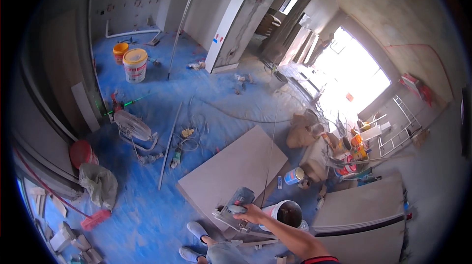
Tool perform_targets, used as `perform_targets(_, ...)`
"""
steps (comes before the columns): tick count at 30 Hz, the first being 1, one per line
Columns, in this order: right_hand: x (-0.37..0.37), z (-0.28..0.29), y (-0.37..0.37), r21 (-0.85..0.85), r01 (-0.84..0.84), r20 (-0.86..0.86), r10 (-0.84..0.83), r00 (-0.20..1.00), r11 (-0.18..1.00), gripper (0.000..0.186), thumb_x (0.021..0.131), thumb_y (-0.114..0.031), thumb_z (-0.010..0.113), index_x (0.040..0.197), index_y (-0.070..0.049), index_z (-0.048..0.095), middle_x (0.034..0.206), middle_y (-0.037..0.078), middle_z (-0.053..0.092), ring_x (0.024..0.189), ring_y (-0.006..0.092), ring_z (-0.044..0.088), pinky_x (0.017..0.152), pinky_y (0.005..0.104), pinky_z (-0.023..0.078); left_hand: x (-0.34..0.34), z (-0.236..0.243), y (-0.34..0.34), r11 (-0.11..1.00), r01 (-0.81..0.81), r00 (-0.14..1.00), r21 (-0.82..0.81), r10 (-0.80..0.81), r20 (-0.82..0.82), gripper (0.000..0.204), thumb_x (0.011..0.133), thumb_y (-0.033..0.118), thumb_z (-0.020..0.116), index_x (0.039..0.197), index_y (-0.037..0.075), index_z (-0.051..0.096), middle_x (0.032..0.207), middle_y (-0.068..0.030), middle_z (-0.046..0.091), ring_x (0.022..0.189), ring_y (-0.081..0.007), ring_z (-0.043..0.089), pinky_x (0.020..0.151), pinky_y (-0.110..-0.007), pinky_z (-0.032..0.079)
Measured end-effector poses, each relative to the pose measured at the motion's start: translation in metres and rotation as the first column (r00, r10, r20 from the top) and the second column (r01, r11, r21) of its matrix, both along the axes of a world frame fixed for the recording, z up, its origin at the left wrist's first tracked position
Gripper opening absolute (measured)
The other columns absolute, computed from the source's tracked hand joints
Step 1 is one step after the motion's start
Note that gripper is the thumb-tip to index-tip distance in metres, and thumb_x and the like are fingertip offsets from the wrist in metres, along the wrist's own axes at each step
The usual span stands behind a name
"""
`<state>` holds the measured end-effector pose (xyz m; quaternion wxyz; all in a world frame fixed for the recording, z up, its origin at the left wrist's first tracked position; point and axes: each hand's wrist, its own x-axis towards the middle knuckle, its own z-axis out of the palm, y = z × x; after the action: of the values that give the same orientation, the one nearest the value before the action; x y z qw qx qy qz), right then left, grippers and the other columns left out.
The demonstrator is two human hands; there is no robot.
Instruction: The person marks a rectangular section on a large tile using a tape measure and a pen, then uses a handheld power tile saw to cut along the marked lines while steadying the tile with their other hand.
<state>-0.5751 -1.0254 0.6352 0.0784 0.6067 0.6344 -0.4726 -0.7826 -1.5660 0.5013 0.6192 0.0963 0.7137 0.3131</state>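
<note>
My right hand (251, 214) is closed around the grip of a handheld power saw (239, 199) with a dark grey body and a flat metal base. The saw is over the near corner of a large beige-brown board (236, 158) that lies on the blue floor covering; I cannot tell whether its base touches the board. Right beside my wrist stands a white bucket (271, 210) with a dark inside. My left hand does not show. My feet in light shoes (195, 231) are just left of the board.
A fan (132, 125) lies to the left near a long metal strip (170, 146), with cables around a green tool (176, 158). A paint can (294, 176) and stacked boards (361, 205) are on the right. A red broom (96, 220) lies at lower left; yellow-lidded buckets (135, 65) stand farther back.
</note>
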Motion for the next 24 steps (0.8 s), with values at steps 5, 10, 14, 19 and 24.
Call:
perform_targets(5, 0.033, -0.016, -0.015, -0.016, 0.065, -0.047, -0.066, 0.997, 0.998, 0.048, 0.079, -0.053, 0.078, 0.084, -0.006, 0.072, 0.063, 0.002, 0.062, 0.061, 0.0133, 0.060, 0.059, 0.0305, 0.041, -0.013, -0.063, -0.050, 0.731, 0.682, 0.614, 0.019, -0.558, -0.558, 0.036, 0.094, 0.032, 0.058, 0.117, 0.005, 0.063, 0.113, -0.0202, 0.064, 0.102, -0.0461, 0.058, 0.085, -0.056, 0.047)
perform_targets(10, 0.076, -0.016, -0.033, -0.105, 0.194, -0.110, -0.205, 0.973, 0.975, 0.046, 0.080, -0.049, 0.079, 0.082, -0.004, 0.071, 0.063, 0.000, 0.062, 0.061, 0.0118, 0.058, 0.059, 0.0283, 0.039, -0.007, -0.070, -0.039, 0.593, 0.774, 0.471, -0.221, -0.773, -0.424, 0.054, 0.091, 0.040, 0.061, 0.136, 0.011, 0.052, 0.131, -0.0150, 0.057, 0.113, -0.0445, 0.055, 0.093, -0.057, 0.046)
perform_targets(14, 0.107, -0.015, -0.048, -0.113, 0.287, -0.156, -0.302, 0.940, 0.951, 0.043, 0.080, -0.048, 0.080, 0.087, -0.006, 0.074, 0.067, 0.000, 0.063, 0.061, 0.0104, 0.056, 0.057, 0.0294, 0.039, -0.012, -0.072, 0.023, 0.752, 0.638, 0.671, -0.166, -0.648, -0.360, 0.050, 0.087, 0.039, 0.066, 0.127, 0.009, 0.058, 0.119, -0.0149, 0.062, 0.105, -0.0394, 0.059, 0.088, -0.052, 0.049)
perform_targets(19, 0.153, -0.053, -0.041, -0.220, 0.420, -0.309, -0.471, 0.826, 0.880, 0.068, 0.079, -0.014, 0.084, 0.138, -0.007, 0.052, 0.089, 0.005, 0.070, 0.074, 0.0143, 0.064, 0.063, 0.0266, 0.049, 0.002, -0.050, 0.087, 0.824, 0.552, 0.771, -0.124, -0.562, -0.299, 0.046, 0.083, 0.037, 0.073, 0.116, 0.007, 0.066, 0.103, -0.0149, 0.067, 0.094, -0.0331, 0.065, 0.081, -0.046, 0.052)
perform_targets(24, 0.142, -0.036, 0.008, -0.142, 0.426, -0.289, -0.449, 0.846, 0.894, 0.043, 0.082, -0.008, 0.076, 0.123, -0.002, 0.065, 0.078, 0.003, 0.066, 0.060, 0.0099, 0.055, 0.054, 0.0284, 0.044, 0.035, -0.002, 0.078, 0.881, 0.422, 0.815, -0.215, -0.472, -0.336, 0.038, 0.073, 0.030, 0.080, 0.103, 0.008, 0.074, 0.093, -0.0140, 0.071, 0.088, -0.0261, 0.069, 0.079, -0.039, 0.055)
